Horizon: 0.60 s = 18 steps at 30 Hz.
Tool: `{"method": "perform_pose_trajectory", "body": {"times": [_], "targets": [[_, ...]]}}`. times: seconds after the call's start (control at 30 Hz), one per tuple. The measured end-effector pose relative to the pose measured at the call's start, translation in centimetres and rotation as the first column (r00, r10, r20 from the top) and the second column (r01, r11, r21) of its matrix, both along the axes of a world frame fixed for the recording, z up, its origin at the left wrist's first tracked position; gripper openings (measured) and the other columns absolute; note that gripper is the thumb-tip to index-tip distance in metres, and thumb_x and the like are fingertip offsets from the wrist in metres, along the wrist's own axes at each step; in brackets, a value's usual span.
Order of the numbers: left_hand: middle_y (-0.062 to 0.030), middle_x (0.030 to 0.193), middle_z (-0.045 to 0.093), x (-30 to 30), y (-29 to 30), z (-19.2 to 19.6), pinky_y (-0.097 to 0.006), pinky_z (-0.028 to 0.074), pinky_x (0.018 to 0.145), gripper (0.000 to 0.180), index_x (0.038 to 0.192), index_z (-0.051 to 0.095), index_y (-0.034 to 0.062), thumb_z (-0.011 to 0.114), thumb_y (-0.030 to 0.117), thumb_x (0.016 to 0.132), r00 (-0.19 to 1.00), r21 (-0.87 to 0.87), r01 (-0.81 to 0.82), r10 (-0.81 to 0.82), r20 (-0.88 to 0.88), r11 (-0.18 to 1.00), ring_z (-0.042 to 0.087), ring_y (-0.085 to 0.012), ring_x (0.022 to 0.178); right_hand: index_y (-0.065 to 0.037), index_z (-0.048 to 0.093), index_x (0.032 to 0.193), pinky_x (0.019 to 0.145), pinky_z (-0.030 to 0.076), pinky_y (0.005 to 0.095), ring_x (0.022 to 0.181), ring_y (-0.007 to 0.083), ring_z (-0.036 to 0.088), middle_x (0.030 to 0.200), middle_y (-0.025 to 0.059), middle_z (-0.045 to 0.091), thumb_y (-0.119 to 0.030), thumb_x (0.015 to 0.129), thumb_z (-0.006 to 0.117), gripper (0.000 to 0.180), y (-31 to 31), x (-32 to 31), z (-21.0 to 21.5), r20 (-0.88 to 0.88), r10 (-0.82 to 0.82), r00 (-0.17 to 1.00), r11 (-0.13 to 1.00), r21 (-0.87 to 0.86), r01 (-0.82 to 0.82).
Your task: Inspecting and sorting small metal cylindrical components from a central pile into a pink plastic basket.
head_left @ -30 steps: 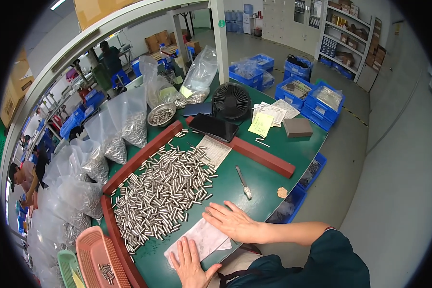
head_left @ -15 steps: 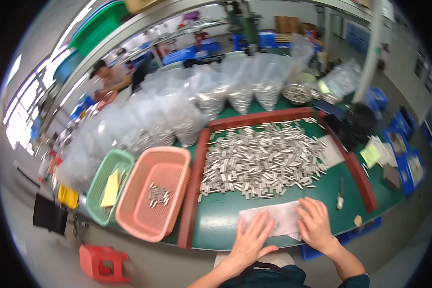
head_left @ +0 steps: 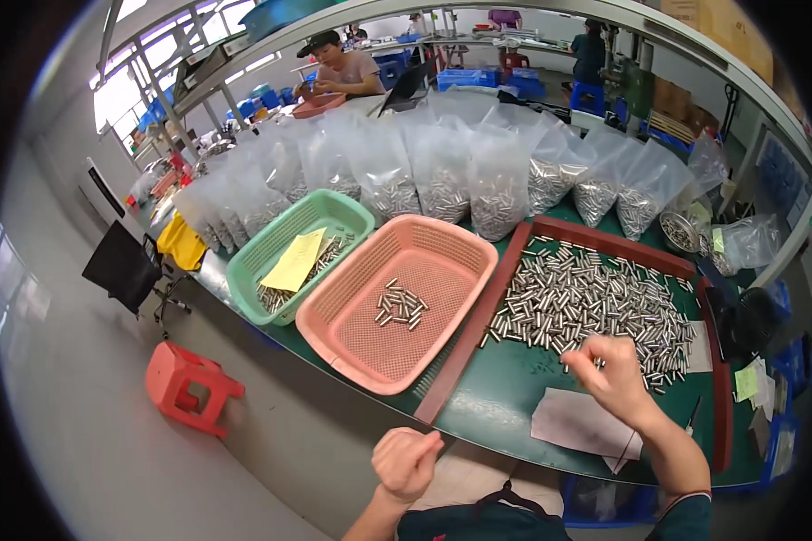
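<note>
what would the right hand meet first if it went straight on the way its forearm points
Probably the heap of small metal pins, just beyond the knuckles of the right hand in this view; its height above the table is unclear, so it might pass over them.

- Wearer's hands, two: left hand (head_left: pixel 406 464), right hand (head_left: pixel 613 379)
- Near counter (head_left: pixel 487 397), two baskets: pink basket (head_left: pixel 397 354), green basket (head_left: pixel 331 219)
- Three red-brown bars (head_left: pixel 472 354)
- One cloth (head_left: pixel 573 419)
- One near red stool (head_left: pixel 164 365)
- One black chair (head_left: pixel 128 266)
- Over ten plastic bags (head_left: pixel 501 167)
- Metal pins (head_left: pixel 595 307), too many to count
</note>
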<state>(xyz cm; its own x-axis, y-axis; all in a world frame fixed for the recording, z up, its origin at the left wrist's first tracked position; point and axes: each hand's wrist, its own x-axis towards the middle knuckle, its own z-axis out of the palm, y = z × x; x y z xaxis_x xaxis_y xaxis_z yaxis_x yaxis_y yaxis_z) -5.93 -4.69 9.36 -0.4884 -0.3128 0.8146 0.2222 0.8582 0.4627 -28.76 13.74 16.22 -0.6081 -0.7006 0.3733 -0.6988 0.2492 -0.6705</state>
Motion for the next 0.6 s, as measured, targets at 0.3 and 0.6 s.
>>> {"method": "perform_pose_trajectory", "body": {"times": [0.3,0.6], "targets": [[-0.0053,0.064,0.063,5.9,-5.9,-3.0,-0.032,0.048,0.067,0.012,0.08,0.063,0.0035,0.075,0.008,0.078,0.921,0.216,-0.389,0.382,0.075,0.895,0.06,-0.0208,0.063,0.001,0.062,0.108,0.082,0.049,0.0409,0.095,0.0326,0.062,0.098,0.0185,0.065,-0.039,0.081,0.067,0.049,-16.4,-11.2,-2.4,-0.112,-0.028,0.993,0.962,0.266,0.057],[-0.0199,0.15,0.023,0.8,-9.2,-2.1,-0.041,0.02,0.113,0.075,0.146,0.015,-0.0001,0.047,0.046,0.097,0.987,0.732,-0.055,0.148,-0.063,0.679,0.026,-0.0289,0.139,0.0,0.07,0.08,0.072,0.052,0.0377,0.076,0.0262,0.068,0.076,0.0161,0.069,-0.045,0.066,0.077,0.048,-21.0,-14.9,-4.7,0.079,-0.092,0.993,0.932,0.357,0.058]]}}
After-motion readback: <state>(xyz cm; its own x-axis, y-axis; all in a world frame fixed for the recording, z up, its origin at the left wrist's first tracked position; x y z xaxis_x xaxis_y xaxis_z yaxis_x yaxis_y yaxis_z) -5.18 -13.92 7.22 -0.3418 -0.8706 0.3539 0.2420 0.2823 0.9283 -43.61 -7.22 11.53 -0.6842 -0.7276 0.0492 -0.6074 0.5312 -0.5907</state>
